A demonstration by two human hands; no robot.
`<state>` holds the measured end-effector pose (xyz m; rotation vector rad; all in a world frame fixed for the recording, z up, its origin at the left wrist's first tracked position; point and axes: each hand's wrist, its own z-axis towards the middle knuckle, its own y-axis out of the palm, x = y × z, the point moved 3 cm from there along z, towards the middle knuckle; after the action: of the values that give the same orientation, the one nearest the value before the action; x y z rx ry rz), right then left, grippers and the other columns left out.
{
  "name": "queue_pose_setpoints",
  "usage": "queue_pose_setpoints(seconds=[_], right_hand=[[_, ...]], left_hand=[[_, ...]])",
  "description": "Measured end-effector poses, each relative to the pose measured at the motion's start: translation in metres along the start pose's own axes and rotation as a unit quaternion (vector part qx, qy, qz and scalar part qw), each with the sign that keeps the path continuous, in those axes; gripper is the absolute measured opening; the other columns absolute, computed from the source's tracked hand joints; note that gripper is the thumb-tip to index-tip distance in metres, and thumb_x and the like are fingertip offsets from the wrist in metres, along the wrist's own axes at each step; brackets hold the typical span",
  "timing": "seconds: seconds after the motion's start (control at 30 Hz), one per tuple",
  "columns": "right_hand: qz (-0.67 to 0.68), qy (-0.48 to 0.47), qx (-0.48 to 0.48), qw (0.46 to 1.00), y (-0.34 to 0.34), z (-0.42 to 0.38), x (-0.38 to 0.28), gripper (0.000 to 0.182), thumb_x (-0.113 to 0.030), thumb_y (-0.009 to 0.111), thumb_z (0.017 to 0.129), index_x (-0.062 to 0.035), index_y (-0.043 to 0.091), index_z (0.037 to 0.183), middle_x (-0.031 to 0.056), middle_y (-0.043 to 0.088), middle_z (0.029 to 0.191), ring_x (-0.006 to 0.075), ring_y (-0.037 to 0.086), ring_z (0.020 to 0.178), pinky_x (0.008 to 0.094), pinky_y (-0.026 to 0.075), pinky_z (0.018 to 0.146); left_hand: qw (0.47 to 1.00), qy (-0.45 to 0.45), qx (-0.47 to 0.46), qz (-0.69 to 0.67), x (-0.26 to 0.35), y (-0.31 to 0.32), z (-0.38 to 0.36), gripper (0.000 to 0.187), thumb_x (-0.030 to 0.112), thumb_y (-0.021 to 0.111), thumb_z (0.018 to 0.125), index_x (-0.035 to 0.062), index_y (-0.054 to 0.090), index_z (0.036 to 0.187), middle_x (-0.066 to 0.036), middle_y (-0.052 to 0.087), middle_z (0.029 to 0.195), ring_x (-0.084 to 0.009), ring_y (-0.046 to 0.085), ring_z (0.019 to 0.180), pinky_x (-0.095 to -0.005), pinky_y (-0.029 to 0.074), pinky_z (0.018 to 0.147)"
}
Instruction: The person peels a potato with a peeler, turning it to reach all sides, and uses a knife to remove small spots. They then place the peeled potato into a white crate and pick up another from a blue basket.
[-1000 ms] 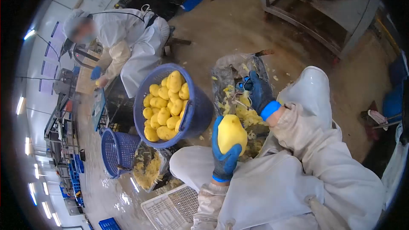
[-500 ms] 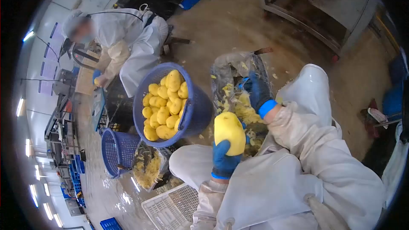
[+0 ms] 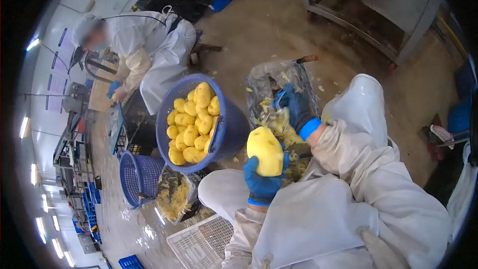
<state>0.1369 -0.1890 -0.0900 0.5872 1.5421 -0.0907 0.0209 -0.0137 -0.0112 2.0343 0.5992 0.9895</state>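
My left hand [image 3: 261,182], in a blue glove, grips a peeled yellow potato [image 3: 265,150] and holds it up above my lap. In a matching blue glove, my right hand [image 3: 295,107] is over the bag-lined bin of peelings [image 3: 279,77] and holds a small peeler whose metal tip shows at the fingers. A blue basket [image 3: 234,129] heaped with peeled yellow potatoes [image 3: 194,122] stands just left of the bin. My white apron and knee fill the lower right.
Another person in white clothing [image 3: 149,50] bends over work at the upper left. A second blue basket [image 3: 137,177], a crate of peelings [image 3: 174,197] and a white crate [image 3: 199,244] lie on the wet floor. A metal table frame [image 3: 368,15] stands behind.
My left hand has turned the potato and shifted it slightly left and up. My right hand has moved a little toward the bin's left side.
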Motion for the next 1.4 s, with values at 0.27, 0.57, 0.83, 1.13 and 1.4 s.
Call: queue_pose_setpoints(seconds=[0.27,0.57,0.83,1.13,1.4], right_hand=[[0.077,0.057,0.042,0.995,-0.001,-0.008,0.009,0.042,-0.043,0.046,0.092,-0.0062,0.062,0.080,0.0038,0.062,0.073,0.0146,0.056,0.068,0.0307,0.046,0.066],[0.215,0.044,0.044,0.975,0.002,0.006,0.009,0.028,-0.033,0.050,0.092,-0.0070,0.058,0.086,0.0033,0.060,0.077,0.0126,0.057,0.070,0.0277,0.049,0.067],[-0.149,-0.155,0.021,0.976,0.012,0.010,-0.029,0.027,-0.032,0.048,0.092,-0.0070,0.058,0.088,0.0051,0.061,0.075,0.0147,0.057,0.063,0.0297,0.048,0.065],[0.128,0.029,0.027,0.991,-0.011,0.011,0.009,0.034,-0.034,0.049,0.093,-0.0034,0.059,0.081,0.0032,0.059,0.069,0.0146,0.055,0.060,0.0258,0.047,0.064],[0.027,-0.009,-0.007,1.000,-0.002,0.017,-0.001,0.035,-0.034,0.045,0.093,-0.0071,0.059,0.075,0.0024,0.056,0.065,0.0156,0.053,0.064,0.0300,0.045,0.065]], left_hand=[[0.999,0.021,0.026,0.019,0.000,-0.001,0.006,0.059,0.041,0.055,0.077,0.0092,0.044,0.125,-0.012,0.055,0.113,-0.0290,0.056,0.101,-0.0405,0.051,0.078],[0.999,0.003,0.042,-0.004,0.001,0.007,0.001,0.057,0.040,0.055,0.078,0.0090,0.044,0.124,-0.013,0.054,0.113,-0.0292,0.057,0.097,-0.0386,0.052,0.076],[0.980,0.096,-0.013,0.172,0.005,0.013,0.004,0.061,0.025,0.060,0.077,0.0020,0.038,0.128,-0.016,0.051,0.115,-0.0269,0.055,0.101,-0.0389,0.052,0.078],[0.923,0.209,-0.010,0.322,0.013,0.003,0.002,0.069,0.021,0.063,0.076,-0.0011,0.031,0.133,-0.014,0.047,0.122,-0.0238,0.050,0.109,-0.0343,0.043,0.091],[0.924,0.208,-0.013,0.319,0.013,0.007,0.004,0.069,0.019,0.065,0.074,-0.0024,0.034,0.132,-0.014,0.046,0.124,-0.0244,0.049,0.112,-0.0352,0.041,0.094]])
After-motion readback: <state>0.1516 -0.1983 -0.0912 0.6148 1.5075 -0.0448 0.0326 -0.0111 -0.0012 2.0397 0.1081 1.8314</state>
